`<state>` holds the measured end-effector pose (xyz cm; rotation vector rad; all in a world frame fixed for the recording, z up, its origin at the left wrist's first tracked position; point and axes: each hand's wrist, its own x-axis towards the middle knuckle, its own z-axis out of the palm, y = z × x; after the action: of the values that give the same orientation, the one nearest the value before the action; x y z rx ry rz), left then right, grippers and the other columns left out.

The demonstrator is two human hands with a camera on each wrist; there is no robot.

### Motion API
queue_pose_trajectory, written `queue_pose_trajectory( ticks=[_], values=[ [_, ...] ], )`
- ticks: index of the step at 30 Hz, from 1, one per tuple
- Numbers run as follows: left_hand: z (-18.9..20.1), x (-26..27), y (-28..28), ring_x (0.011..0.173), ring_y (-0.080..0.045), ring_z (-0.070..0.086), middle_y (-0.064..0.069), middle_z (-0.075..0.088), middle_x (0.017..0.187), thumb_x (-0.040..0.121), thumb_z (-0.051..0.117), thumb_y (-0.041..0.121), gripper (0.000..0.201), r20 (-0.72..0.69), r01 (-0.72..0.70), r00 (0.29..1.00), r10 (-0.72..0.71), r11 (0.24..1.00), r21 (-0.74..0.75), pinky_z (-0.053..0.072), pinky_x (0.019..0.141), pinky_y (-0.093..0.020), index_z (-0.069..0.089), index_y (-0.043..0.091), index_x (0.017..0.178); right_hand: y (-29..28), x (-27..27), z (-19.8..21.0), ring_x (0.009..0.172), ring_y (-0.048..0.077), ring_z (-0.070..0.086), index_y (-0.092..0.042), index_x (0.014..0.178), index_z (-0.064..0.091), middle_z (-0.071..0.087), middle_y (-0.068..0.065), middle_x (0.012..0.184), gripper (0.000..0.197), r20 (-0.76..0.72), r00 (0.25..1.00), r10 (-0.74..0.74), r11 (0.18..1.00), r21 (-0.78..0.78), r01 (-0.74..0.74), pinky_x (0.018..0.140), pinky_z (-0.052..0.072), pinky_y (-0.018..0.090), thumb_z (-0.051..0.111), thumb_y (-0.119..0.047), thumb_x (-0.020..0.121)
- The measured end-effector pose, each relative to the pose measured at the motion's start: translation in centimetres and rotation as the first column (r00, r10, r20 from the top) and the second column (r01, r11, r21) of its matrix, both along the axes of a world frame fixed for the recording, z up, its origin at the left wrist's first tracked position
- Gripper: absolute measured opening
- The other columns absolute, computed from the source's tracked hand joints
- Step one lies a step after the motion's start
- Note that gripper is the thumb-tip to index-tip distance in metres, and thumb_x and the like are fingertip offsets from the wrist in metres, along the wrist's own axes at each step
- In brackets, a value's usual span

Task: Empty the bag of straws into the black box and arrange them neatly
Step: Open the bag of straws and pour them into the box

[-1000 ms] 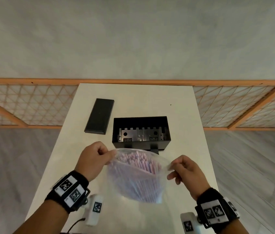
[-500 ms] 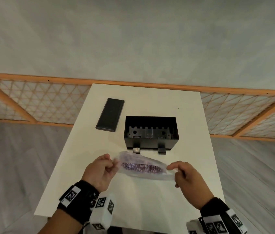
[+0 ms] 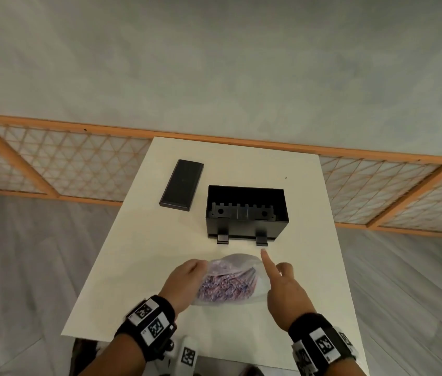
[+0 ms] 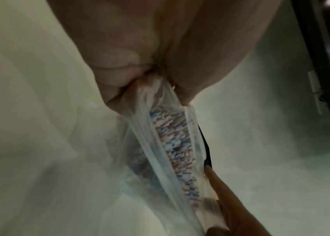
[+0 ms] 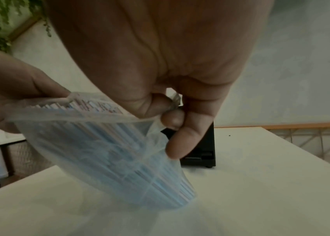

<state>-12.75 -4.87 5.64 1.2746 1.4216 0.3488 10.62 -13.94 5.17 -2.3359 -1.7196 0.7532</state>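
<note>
Straws (image 3: pixel 226 287) sit inside the clear bag (image 3: pixel 234 263), which has dropped lower since a second ago and now stands on the table (image 3: pixel 133 267) just in front of the black box (image 3: pixel 247 213). Left hand (image 3: pixel 184 280) pinches one side of the bag's mouth; right hand (image 3: pixel 285 289) pinches the other, its index finger now straightened toward the box. Nothing is tipped out yet; its lid (image 3: pixel 182 185) lies left of the box.
</note>
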Motion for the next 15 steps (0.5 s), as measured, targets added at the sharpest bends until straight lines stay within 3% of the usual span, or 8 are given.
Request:
queue_pose_trajectory(
  ticks=[2,3,5,8,10,12,15],
  values=[
    [0.4,-0.6,0.3,0.104,-0.012,0.066,0.004,0.072,0.106,0.090,0.051,0.064,0.046,0.075,0.066,0.995,-0.060,0.995,-0.080,0.053,0.094,-0.043,0.069,0.027,0.109,0.6,0.0,0.2,0.069,0.010,0.055,-0.035,0.160,0.009,0.052,-0.002,0.105,0.082,-0.086,0.995,-0.048,0.999,-0.015,0.047,0.065,0.047,0.021,0.045,0.000,0.095],
    [0.6,-0.8,0.3,0.108,-0.013,0.068,0.006,0.073,0.113,0.089,0.055,0.063,0.043,0.162,0.092,0.985,-0.067,0.984,-0.152,0.054,0.095,-0.042,0.067,0.031,0.116,0.8,0.1,0.5,0.067,0.009,0.055,-0.031,0.157,0.020,0.057,-0.003,0.092,0.072,-0.138,0.988,-0.071,0.997,0.010,0.073,0.062,0.045,0.020,0.046,-0.002,0.097],
    [1.2,-1.4,0.5,0.107,-0.018,0.071,0.002,0.073,0.118,0.086,0.062,0.045,0.037,0.270,0.117,0.961,-0.054,0.968,-0.222,0.057,0.089,-0.040,0.065,0.036,0.122,1.1,0.6,1.0,0.059,0.010,0.054,-0.024,0.142,0.038,0.058,-0.001,0.073,0.049,-0.280,0.953,-0.115,0.985,0.094,0.147,0.055,0.042,0.025,0.046,-0.002,0.098],
    [1.2,-3.0,0.8,0.100,-0.021,0.071,-0.001,0.072,0.113,0.079,0.055,0.030,0.037,0.214,0.003,0.977,0.027,0.991,-0.136,0.061,0.076,-0.040,0.071,0.037,0.113,1.3,0.8,1.8,0.056,0.009,0.048,-0.019,0.114,0.041,0.056,0.007,0.075,0.028,-0.471,0.873,-0.124,0.971,0.124,0.205,0.056,0.043,0.030,0.045,0.002,0.097],
    [0.9,-3.8,1.0,0.085,-0.020,0.065,-0.003,0.068,0.095,0.093,0.056,0.030,0.021,0.197,-0.025,0.980,0.041,0.996,-0.084,0.053,0.066,-0.037,0.075,0.026,0.100,1.2,0.4,2.5,0.058,0.007,0.042,-0.023,0.101,0.037,0.050,0.005,0.077,0.034,-0.516,0.856,-0.032,0.969,0.193,0.153,0.056,0.040,0.025,0.044,0.009,0.092],
    [0.6,-4.4,1.0,0.071,-0.021,0.055,-0.010,0.057,0.078,0.101,0.054,0.037,0.031,0.171,-0.032,0.984,0.042,0.998,-0.061,0.046,0.061,-0.034,0.075,0.017,0.092,0.8,0.1,2.8,0.064,0.007,0.042,-0.027,0.094,0.038,0.045,0.001,0.081,0.045,-0.451,0.884,0.123,0.948,0.317,0.030,0.060,0.040,0.024,0.042,0.016,0.083],
    [0.4,-4.9,0.9,0.073,-0.022,0.064,-0.005,0.067,0.077,0.099,0.053,0.049,0.044,0.118,-0.054,0.991,0.059,0.998,-0.038,0.052,0.059,-0.030,0.076,0.017,0.082,-0.2,-0.5,2.1,0.081,0.010,0.052,-0.037,0.097,0.049,0.043,-0.007,0.099,0.056,-0.252,0.913,0.322,0.920,0.310,-0.239,0.073,0.049,0.025,0.043,0.015,0.076]
  ],
)
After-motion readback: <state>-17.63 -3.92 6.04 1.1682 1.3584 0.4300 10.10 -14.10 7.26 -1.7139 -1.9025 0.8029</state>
